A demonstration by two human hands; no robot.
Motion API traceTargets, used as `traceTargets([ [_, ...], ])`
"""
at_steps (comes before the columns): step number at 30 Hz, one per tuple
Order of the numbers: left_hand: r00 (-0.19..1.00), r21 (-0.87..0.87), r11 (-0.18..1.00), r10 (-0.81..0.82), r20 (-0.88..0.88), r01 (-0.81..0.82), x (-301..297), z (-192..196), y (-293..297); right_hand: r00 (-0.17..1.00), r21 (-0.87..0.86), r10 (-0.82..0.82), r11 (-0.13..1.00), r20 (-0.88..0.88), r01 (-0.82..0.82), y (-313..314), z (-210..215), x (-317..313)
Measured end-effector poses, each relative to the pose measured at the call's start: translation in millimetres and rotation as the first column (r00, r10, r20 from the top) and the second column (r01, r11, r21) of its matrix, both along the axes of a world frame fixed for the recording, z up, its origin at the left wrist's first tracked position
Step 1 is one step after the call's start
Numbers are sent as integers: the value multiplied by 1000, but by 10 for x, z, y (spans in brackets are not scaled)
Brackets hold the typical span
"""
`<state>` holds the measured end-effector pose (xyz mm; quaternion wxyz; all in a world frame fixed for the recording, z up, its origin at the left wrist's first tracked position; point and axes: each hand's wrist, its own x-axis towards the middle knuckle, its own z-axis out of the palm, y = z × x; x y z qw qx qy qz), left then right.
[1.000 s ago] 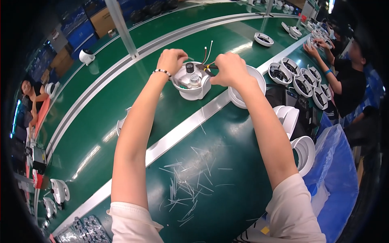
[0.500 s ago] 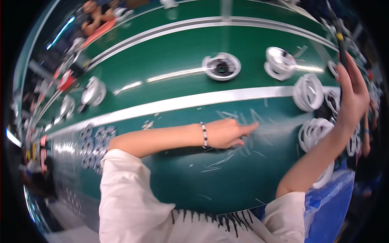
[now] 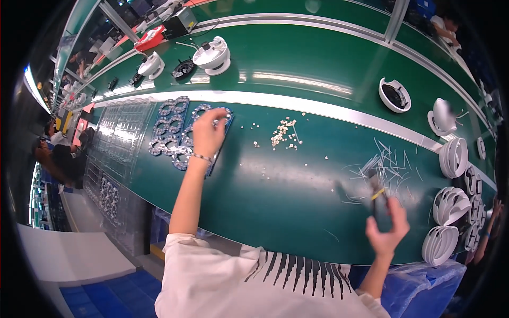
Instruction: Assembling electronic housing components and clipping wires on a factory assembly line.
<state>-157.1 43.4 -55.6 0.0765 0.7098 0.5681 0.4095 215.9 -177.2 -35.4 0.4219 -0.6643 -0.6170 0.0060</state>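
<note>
My left hand (image 3: 208, 132) is over a panel of blue ring-shaped circuit boards (image 3: 183, 160) on the left of the green bench. Its fingers are curled together; what lies between them, if anything, is too small to make out. A second blue panel (image 3: 168, 126) lies beside it. My right hand (image 3: 389, 228) grips a black hand tool with a yellow band (image 3: 378, 194), its far end blurred. The tool's end is over a scatter of thin white strips (image 3: 389, 165). Small beige pieces (image 3: 281, 133) lie loose between my hands.
Stacked white ring housings (image 3: 441, 245) stand at the right edge, above a blue plastic-covered bin (image 3: 419, 291). Beyond the white rail are a white round housing (image 3: 395, 98) and a white lamp-like unit (image 3: 212, 55). Clear plastic trays (image 3: 119, 127) lie far left. Other people sit farther off.
My view has swung left. My left hand has gone from the white strips to the circuit boards; my right hand has come down with the black tool from the upper right to the strips.
</note>
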Motion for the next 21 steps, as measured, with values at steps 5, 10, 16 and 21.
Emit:
traceTargets([
  [5,957,33,995,-77,-281,90,-352,-121,285,919,-81,394,917,15,-392,-194,-148,-542],
  [10,975,12,989,-144,-171,148,-207,-339,324,862,-134,497,865,98,-483,-133,-206,-716],
  [16,995,124,992,14,-99,-1,-227,-521,244,809,-135,576,816,115,-561,31,-291,-750],
  [21,995,62,993,96,2,-96,-149,-399,235,788,-119,607,794,99,-596,158,-409,-821],
])
